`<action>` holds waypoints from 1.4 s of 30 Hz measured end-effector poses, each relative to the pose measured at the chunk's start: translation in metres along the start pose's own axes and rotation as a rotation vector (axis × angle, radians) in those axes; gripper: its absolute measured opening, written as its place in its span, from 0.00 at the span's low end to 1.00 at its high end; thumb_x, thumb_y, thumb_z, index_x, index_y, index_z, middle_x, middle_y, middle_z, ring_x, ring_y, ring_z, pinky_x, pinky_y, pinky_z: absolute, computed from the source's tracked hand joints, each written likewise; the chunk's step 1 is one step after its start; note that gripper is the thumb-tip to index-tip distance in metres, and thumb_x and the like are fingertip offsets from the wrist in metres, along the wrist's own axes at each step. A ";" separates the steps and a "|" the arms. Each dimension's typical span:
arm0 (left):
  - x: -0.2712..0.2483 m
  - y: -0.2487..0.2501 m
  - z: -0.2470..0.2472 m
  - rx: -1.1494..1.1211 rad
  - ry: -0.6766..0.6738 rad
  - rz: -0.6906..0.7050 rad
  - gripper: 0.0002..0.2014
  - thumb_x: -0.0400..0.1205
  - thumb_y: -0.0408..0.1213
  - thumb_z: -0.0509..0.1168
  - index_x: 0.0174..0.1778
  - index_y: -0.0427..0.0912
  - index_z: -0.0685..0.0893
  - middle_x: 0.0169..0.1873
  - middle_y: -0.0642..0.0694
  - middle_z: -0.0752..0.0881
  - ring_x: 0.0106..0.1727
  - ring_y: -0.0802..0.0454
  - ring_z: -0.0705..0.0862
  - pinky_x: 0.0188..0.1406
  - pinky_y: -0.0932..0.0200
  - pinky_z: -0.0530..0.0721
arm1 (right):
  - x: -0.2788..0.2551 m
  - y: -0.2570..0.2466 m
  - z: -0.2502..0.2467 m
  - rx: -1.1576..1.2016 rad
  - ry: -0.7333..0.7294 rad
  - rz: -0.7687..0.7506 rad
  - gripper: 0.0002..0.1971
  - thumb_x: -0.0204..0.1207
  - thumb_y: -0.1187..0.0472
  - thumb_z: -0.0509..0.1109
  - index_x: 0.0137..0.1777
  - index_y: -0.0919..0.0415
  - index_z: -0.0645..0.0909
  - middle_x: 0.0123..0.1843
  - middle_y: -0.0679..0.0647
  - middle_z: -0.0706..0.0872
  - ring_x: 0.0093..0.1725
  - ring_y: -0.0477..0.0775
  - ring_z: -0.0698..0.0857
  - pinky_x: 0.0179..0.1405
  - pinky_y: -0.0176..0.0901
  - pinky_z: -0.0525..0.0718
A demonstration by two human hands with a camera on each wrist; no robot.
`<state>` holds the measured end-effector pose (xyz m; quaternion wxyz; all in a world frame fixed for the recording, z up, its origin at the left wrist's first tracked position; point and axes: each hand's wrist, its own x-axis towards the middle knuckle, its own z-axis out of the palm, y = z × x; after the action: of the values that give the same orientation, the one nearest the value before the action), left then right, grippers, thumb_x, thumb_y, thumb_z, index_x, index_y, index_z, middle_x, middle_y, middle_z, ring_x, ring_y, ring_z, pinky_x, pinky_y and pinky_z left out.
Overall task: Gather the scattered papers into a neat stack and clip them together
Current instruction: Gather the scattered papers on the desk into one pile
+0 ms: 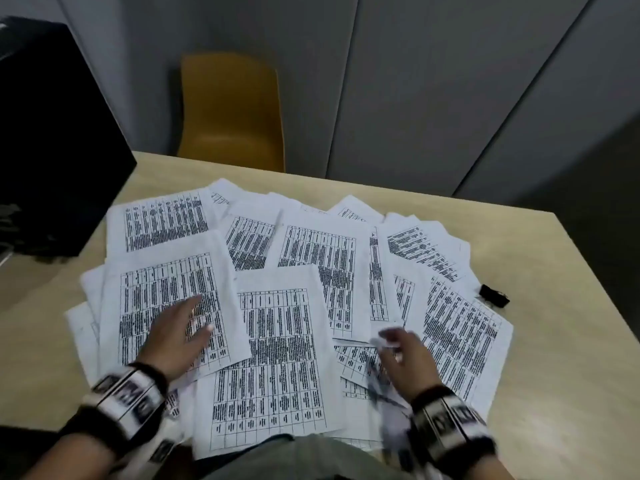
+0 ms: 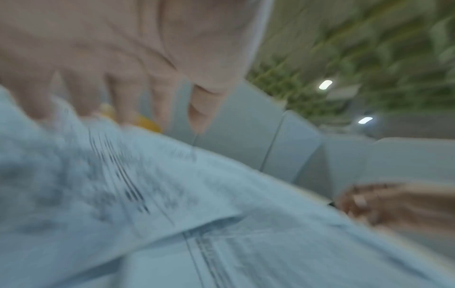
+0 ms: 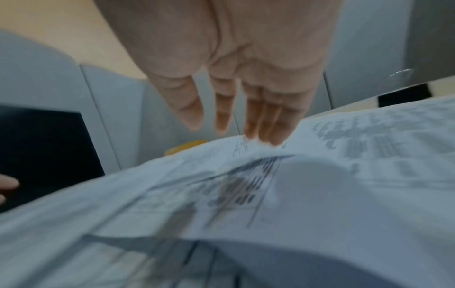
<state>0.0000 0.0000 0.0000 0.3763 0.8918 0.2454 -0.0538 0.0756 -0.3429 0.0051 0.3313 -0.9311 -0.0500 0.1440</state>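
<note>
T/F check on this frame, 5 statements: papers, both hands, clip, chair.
1. The papers are already in one neat stack. False: they lie spread and overlapping across the table.
2. The left hand rests flat on a sheet. True.
3. The clip is fastened on the papers. False: it lies on bare table beside their right edge.
4. The right hand has straight fingers touching a sheet. True; the right wrist view shows the fingertips on a lifted paper edge.
5. The chair is black. False: it is yellow, behind the table's far edge.
</note>
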 end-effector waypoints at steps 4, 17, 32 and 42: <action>0.021 0.025 0.033 0.271 -0.145 -0.134 0.38 0.82 0.58 0.51 0.80 0.51 0.35 0.83 0.45 0.39 0.83 0.40 0.39 0.80 0.35 0.46 | 0.049 -0.021 0.016 -0.242 0.057 0.175 0.29 0.77 0.47 0.61 0.76 0.53 0.61 0.80 0.64 0.57 0.78 0.64 0.60 0.78 0.59 0.62; 0.006 0.036 0.051 0.150 0.066 -0.012 0.36 0.78 0.45 0.65 0.80 0.54 0.54 0.82 0.45 0.54 0.83 0.41 0.49 0.80 0.40 0.50 | 0.041 -0.018 0.025 -0.055 0.125 0.234 0.26 0.75 0.52 0.66 0.72 0.56 0.68 0.73 0.63 0.70 0.71 0.62 0.69 0.71 0.54 0.70; 0.017 0.031 0.052 -0.094 0.121 -0.197 0.39 0.71 0.37 0.73 0.76 0.46 0.62 0.75 0.35 0.67 0.73 0.35 0.70 0.72 0.38 0.71 | 0.060 -0.048 0.034 0.502 -0.077 0.409 0.24 0.67 0.58 0.78 0.57 0.62 0.70 0.41 0.54 0.83 0.39 0.54 0.84 0.39 0.44 0.85; 0.012 0.051 0.053 -0.318 -0.217 -0.115 0.15 0.79 0.29 0.64 0.62 0.43 0.81 0.57 0.45 0.86 0.60 0.44 0.83 0.64 0.52 0.76 | 0.055 -0.043 0.034 0.589 -0.105 0.310 0.16 0.71 0.67 0.72 0.58 0.62 0.74 0.38 0.56 0.83 0.35 0.53 0.80 0.31 0.40 0.79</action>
<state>0.0389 -0.0625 -0.0083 0.5329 0.7946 0.2594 -0.1315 0.1184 -0.2785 -0.0054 0.5574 -0.7830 0.1191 0.2490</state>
